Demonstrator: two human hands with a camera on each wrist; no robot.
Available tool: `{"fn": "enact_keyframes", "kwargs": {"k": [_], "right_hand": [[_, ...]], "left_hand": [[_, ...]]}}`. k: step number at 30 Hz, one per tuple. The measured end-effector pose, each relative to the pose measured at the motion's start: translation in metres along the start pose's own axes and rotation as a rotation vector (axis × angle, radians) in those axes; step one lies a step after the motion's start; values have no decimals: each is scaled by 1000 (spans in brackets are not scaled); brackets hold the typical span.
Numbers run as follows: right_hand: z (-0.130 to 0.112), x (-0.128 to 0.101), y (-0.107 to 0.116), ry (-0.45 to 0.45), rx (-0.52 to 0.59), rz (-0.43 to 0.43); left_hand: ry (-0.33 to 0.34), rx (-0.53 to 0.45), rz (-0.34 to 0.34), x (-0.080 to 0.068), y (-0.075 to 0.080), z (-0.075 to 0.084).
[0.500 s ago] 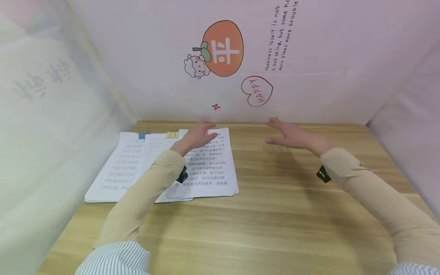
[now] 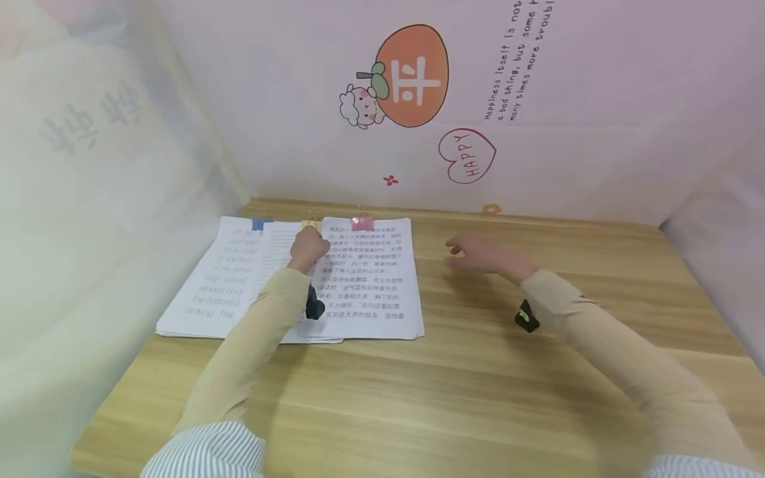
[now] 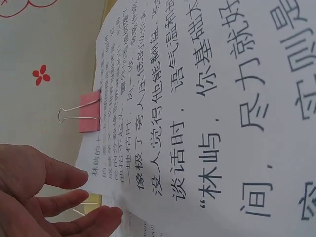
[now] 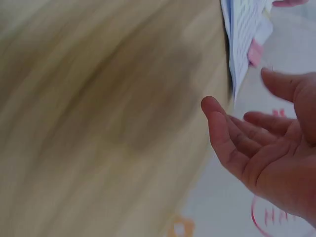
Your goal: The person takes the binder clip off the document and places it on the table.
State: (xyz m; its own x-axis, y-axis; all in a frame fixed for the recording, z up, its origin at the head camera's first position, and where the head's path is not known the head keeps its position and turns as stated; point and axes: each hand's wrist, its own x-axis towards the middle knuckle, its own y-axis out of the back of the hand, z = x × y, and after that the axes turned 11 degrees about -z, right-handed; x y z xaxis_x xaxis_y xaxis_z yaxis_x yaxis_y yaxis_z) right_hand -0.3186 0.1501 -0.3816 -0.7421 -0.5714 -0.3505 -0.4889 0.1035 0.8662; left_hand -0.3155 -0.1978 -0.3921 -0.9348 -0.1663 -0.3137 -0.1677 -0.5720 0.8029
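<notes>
Three clipped paper stacks lie side by side at the back left of the wooden table. The right stack carries Chinese print and a pink binder clip. The middle stack has a yellow clip, and the left stack has a blue clip. My left hand rests at the top left corner of the right stack, beside the yellow clip. In the left wrist view its loose fingers touch that corner below the pink clip. My right hand hovers open over bare wood, palm showing, holding nothing.
A pale pink wall with an orange fruit sticker and a "HAPPY" heart closes the back. Translucent side panels stand left and right. Bare tabletop stretches right of the papers and along the front edge.
My left hand has drawn back left from the top of the right stack, uncovering the pink clip. My right hand has dropped lower and nearer to the table. The head view has shifted slightly.
</notes>
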Motion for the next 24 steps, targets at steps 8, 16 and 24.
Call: {"fn": "enact_keyframes", "kwargs": {"k": [8,16,24], "right_hand": [[-25,46,-17,-92,563,-26],[-34,76,-18,-176,880,28],[-40,96,-23,-252,1061,59]], "left_hand": [[77,-107,-48,5,1,-3],[92,-199,-37,15,-1,-7],[167,-281,-39,23,-1,-20]]}}
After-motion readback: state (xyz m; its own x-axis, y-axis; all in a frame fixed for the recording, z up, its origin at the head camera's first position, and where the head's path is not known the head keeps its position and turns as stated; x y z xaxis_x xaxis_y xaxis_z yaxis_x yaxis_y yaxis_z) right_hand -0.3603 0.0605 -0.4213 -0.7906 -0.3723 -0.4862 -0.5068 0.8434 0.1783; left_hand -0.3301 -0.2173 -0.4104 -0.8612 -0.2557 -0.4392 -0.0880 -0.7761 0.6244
